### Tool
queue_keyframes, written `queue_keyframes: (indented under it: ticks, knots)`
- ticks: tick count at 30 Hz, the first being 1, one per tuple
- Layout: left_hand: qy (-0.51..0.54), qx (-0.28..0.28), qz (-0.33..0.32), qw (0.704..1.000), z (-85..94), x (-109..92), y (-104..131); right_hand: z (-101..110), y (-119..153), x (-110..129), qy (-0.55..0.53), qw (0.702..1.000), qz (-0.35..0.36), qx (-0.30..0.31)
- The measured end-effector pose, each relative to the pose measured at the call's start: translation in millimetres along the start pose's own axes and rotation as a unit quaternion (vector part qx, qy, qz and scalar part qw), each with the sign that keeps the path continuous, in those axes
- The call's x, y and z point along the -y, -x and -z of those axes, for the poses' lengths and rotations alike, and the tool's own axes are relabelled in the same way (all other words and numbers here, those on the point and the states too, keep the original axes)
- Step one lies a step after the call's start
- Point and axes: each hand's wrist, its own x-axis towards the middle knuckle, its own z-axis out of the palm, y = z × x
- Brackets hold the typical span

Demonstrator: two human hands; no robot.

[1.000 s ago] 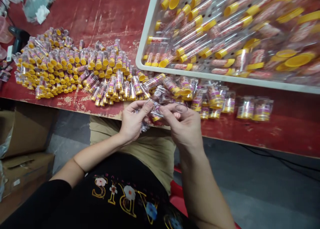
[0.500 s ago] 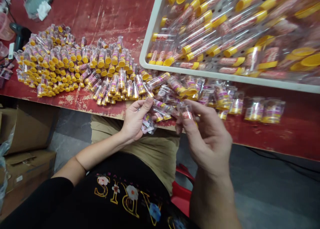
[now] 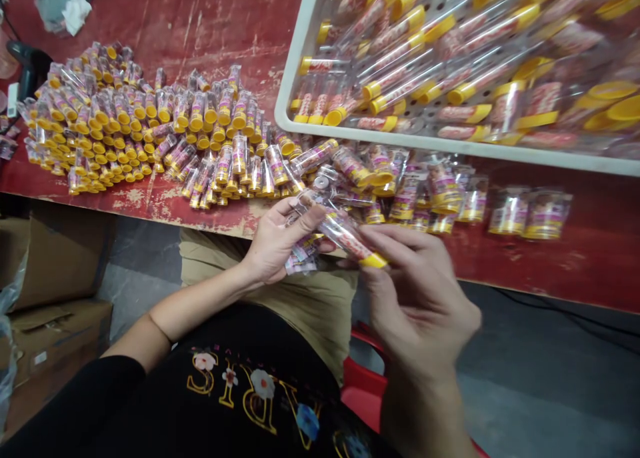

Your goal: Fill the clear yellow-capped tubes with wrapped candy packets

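Observation:
A clear plastic tube with a yellow cap and red-and-white contents [image 3: 353,239] lies slanted between my hands. My right hand [image 3: 420,291] pinches it at the capped end, fingers and thumb closed around the yellow cap. At its other end, my left hand [image 3: 280,241] has its thumb pressed down. Small printed plastic sleeves [image 3: 303,255] are bunched in my left hand's fingers. Whether the tube's upper end sits inside a sleeve, I cannot tell. Just behind my hands lie loose capped tubes with purple print [image 3: 355,168], some partly hidden by the fingers.
A white tray [image 3: 350,138] of larger-looking yellow-capped tubes fills the far right. Several purple-printed tubes [image 3: 115,125] are heaped along the left of the red table [image 3: 215,18]. Cardboard boxes [image 3: 70,258] stand on the floor at left; a red chair [image 3: 363,385] is beneath me.
The tube has turned from upright in my right hand to a slant, its cap now toward the right hand. Its far end has come to my left hand's thumb and the sleeves.

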Motion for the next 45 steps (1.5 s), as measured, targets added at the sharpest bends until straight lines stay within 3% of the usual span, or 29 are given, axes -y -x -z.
queue_keyframes:
  ticks: [3, 10, 14, 21, 28, 33, 36, 40, 43, 45]
  knots:
    - [-0.008, -0.015, -0.009, 1.000, -2.2, -2, 5, -1, 5, 3, -0.066, 0.996, -0.043, 0.034]
    - [-0.042, 0.037, 0.011, 0.998, -5.6, -4, 26, -14, 8, 3, 0.046, 0.994, -0.007, -0.100]
    - [-0.042, 0.052, 0.016, 0.998, -5.4, -4, 32, -18, 9, 8, 0.049, 0.990, -0.004, -0.135]
    - [-0.071, 0.038, 0.024, 0.996, -4.3, -5, 32, -23, 11, 10, 0.051, 0.988, -0.001, -0.143]
    - [-0.019, 0.021, -0.014, 1.000, 7.8, -1, 18, -38, 0, -6, 0.040, 0.992, -0.004, -0.120]
    - [0.054, -0.080, 0.009, 0.995, 22.6, -8, 2, -69, -37, -23, 0.062, 0.992, 0.011, -0.108]
    - [0.108, -0.137, 0.017, 0.984, 30.1, -13, 5, -79, -67, -31, 0.078, 0.994, 0.028, -0.076]
    - [0.107, -0.113, -0.010, 0.988, 36.0, -17, 19, -61, -117, -41, 0.157, 0.986, 0.050, 0.034]
    - [0.097, -0.079, -0.028, 0.992, 37.6, -18, 22, -44, -171, -61, 0.290, 0.949, 0.054, 0.109]
    - [0.088, -0.067, -0.031, 0.993, 37.5, -19, 20, -42, -207, -77, 0.327, 0.921, 0.062, 0.204]
